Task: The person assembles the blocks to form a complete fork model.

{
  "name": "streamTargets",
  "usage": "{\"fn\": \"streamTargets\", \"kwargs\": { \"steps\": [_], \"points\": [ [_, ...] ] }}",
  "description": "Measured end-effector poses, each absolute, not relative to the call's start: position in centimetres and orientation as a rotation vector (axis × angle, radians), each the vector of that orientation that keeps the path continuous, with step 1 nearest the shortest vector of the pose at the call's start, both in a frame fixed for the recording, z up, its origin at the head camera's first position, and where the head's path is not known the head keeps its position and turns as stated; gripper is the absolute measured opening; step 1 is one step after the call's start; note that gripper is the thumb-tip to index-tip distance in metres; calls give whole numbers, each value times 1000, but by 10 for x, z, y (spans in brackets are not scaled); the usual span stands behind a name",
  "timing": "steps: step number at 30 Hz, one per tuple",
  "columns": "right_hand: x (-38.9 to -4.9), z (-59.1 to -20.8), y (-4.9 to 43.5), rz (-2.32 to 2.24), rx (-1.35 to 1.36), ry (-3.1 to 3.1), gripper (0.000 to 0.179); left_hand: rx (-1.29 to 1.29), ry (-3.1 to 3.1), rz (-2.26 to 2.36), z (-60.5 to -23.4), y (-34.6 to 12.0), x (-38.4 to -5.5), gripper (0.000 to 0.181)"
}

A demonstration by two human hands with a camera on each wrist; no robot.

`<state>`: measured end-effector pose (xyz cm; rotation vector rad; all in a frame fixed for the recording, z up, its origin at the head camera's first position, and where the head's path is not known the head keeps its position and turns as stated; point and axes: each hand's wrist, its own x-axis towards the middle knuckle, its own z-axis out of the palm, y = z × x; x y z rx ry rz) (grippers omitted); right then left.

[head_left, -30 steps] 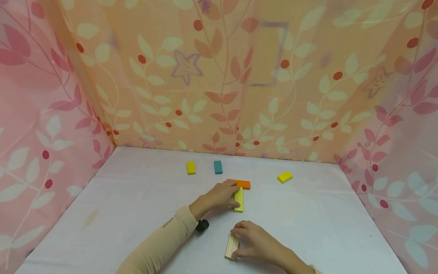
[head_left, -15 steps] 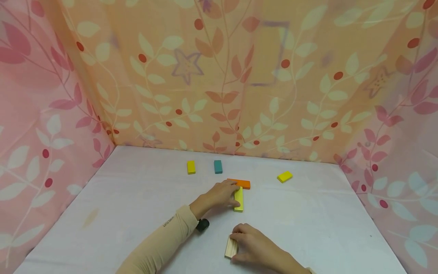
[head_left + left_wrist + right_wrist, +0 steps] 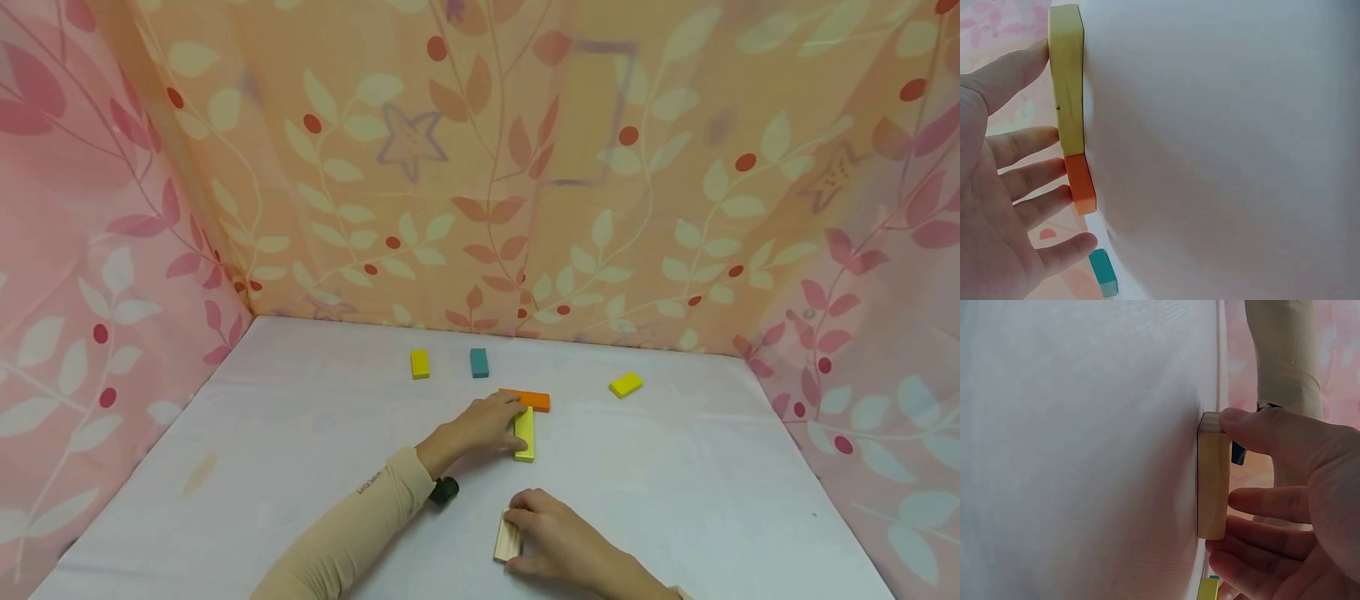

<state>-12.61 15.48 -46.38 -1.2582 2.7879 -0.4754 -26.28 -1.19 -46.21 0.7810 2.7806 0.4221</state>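
Note:
My left hand (image 3: 483,423) rests with fairly straight fingers on a yellow-green block (image 3: 526,442) and an orange block (image 3: 536,402), which meet end to side on the table. In the left wrist view, the thumb and index finger touch the yellow-green block (image 3: 1069,87), and other fingertips reach the orange block (image 3: 1080,184). Closer to the front, my right hand (image 3: 557,533) holds a plain wooden block (image 3: 506,542) lying on the table. The right wrist view has the thumb at one end of that wooden block (image 3: 1213,484) and fingers around its other end.
Farther back lie a yellow block (image 3: 420,364), a teal block (image 3: 479,363) and, to the right, another yellow block (image 3: 626,384). A small black device (image 3: 445,491) sits under the left wrist. Floral cloth (image 3: 480,167) surrounds the white table (image 3: 675,467) at back and sides.
Over the last second the right hand's fingers have drawn in on the wooden block and shifted slightly. The left hand and the other blocks stay in place.

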Motion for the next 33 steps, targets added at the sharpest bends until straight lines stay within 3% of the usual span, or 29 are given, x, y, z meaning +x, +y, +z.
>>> {"fn": "streamTargets", "kwargs": {
  "steps": [33],
  "points": [
    [-138,-464,162,-423,-1259,2851,42,744,2772,452,-462,-11,-261,66]
  ]
}}
